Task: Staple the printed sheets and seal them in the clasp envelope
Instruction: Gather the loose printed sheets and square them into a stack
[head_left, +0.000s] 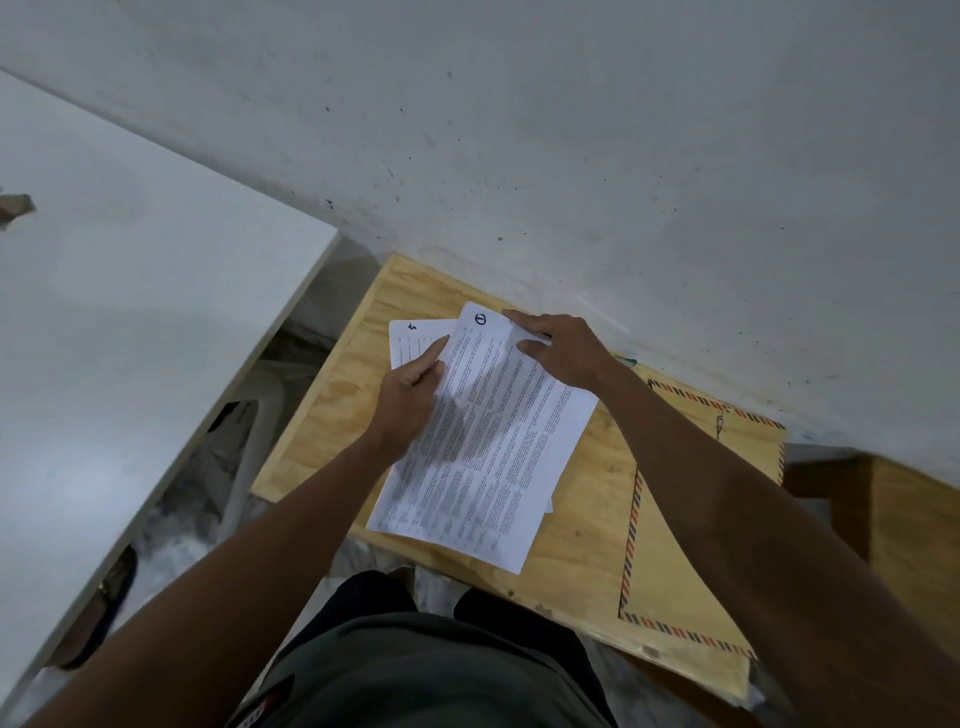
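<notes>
Fingers: left hand (410, 387) is curled at the left edge of the top sheet (488, 441), index extended along that edge, thumb against the paper; the edge appears pinched, though the underside of the grip can't be made out. Right hand (563, 348) is laid on the sheet's upper right corner, fingers fairly straight and slightly spread, pressed flat on the paper, nothing gripped.

Sheets: printed stack is lying on the board (332, 405), tilted, long side running from near the wall (519, 130) toward the person. Top sheet is marked with a circled "1" near its upper edge. A second sheet (415, 340) is fanned out to the upper left from under it, with a handwritten mark at its top. More edges are seen at the stack's lower right, so the sheets aren't squared up. No staple can be made out.

Envelope (680, 545): brown, red/blue striped border, laid flat on the board right of the sheets, partly covered by the right forearm. Metal clasp is seen near its far end. Sheets and envelope are near each other; whether they touch is hidden by the arm.

A white table (130, 312) stands left of the board.
</notes>
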